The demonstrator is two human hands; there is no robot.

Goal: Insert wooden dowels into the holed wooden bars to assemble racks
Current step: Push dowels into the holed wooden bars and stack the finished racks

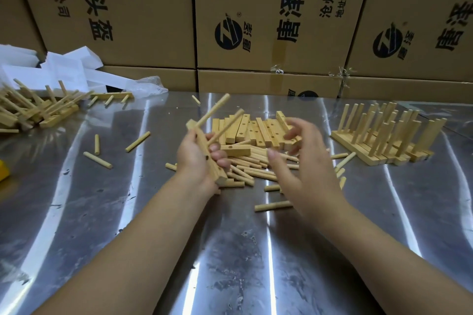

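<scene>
Left hand (194, 161) grips a holed wooden bar (202, 142), fingers curled round its middle. The bar is raised off the table and tilted, near end low. Two dowels are seated in its upper holes: first dowel (213, 110) at the top end, second dowel (227, 124) just below. Both stick out toward the upper right. Lower holes in the bar are open.

Right hand (304, 169) is beside it, fingers spread and apart, holding nothing. Its fingertips are blurred. It hovers over the loose dowel pile (249, 165).

Just behind the pile lies a stack of bare holed bars (258, 130), lying flat and packed side by side.

To the right, well apart, finished racks (384, 135) stand in a row with dowels upright.

Far left is a jumbled heap of racks (33, 110), dowels pointing every way. Stray dowels (97, 160) lie scattered between the heap and the hands.

All of it sits on a steel table (230, 250).

White boxes (64, 69) sit behind the left heap. Printed cardboard cartons (256, 20) are stacked along the back edge.
</scene>
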